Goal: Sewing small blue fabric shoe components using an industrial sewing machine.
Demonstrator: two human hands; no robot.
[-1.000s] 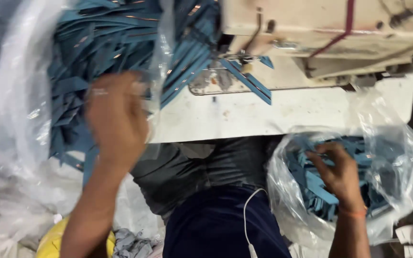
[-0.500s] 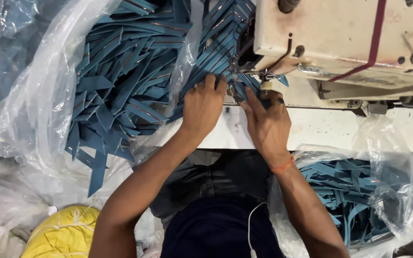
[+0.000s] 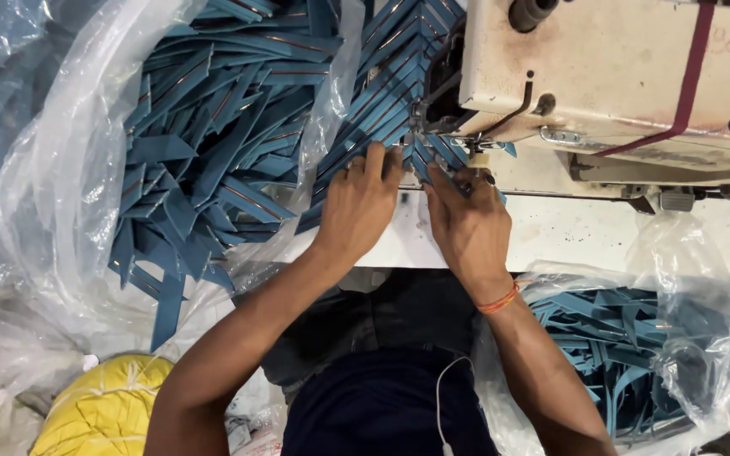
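Right, the blue fabric piece [image 3: 422, 159] sits under the needle area of the sewing machine [image 3: 618, 76], just past both sets of fingertips, i.e. straight ahead of the person and a touch toward the right hand's side. Its long axis looks to run roughly away from the body, front to back, feeding under the machine head; the exact edges are hard to tell among the other strips. Left hand [image 3: 365, 203] lies flat, fingers stretched forward, pressing the piece down on the white table [image 3: 585, 232] from the left. Right hand [image 3: 466, 224] is about equally near, fingers bent and pinching or pinning the piece's near end, w/ an orange thread band at the wrist. Both hands touch the fabric; neither is closed into a fist. Left of the left hand, a chain of sewn blue strips [image 3: 373, 93] fans out into a big clear plastic bag [image 3: 69, 169] full of them. Right of and behind the right hand, nearer the body, a second clear bag [image 3: 678, 355] holds more blue pieces. A yellow bundle [image 3: 103, 409] lies low left, well apart.
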